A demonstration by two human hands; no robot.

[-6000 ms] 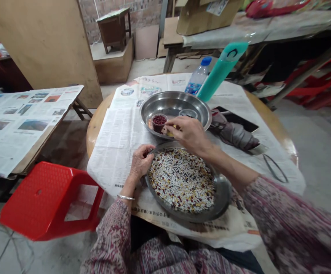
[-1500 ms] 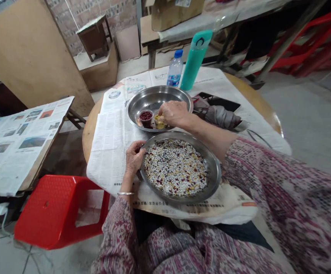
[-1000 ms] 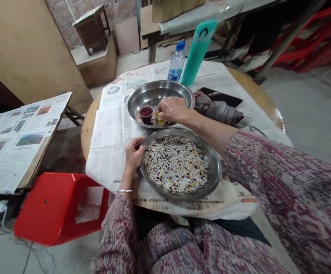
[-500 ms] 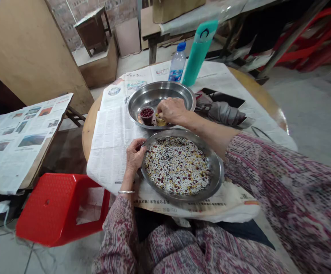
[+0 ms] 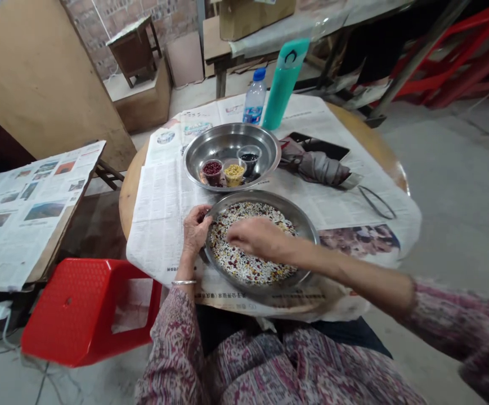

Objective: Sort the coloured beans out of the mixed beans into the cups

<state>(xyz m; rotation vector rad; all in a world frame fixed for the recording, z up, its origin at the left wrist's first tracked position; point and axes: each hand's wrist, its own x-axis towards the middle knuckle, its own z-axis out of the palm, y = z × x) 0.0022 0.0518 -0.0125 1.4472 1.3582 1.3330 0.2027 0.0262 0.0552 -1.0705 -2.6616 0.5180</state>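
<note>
A metal basin [image 5: 309,225] in front of me holds a mix of white grains with dark red, yellow and black bits. My left hand [image 5: 196,228] is curled at its left rim, thumb on the edge; something dark red shows between the fingers. Over the mix hovers my right hand [image 5: 255,236], fingers pinched together and slightly blurred; what they hold is hidden. Just behind, a second metal basin [image 5: 272,152] contains a cup of red beans [image 5: 212,171], a cup of yellow kernels [image 5: 234,173] and a cup of black beans [image 5: 250,159].
Newspaper [image 5: 155,225] covers the round table. At the back stand a water bottle [image 5: 255,97] and a teal bottle [image 5: 285,84]. A folded grey umbrella [image 5: 320,166] lies at the right beside a dark flat object. A red stool [image 5: 71,309] stands on the floor at left.
My right hand has moved from the yellow cup in the far basin back over the grain mix, uncovering the yellow and black cups. My left hand has stayed at the near basin's rim.
</note>
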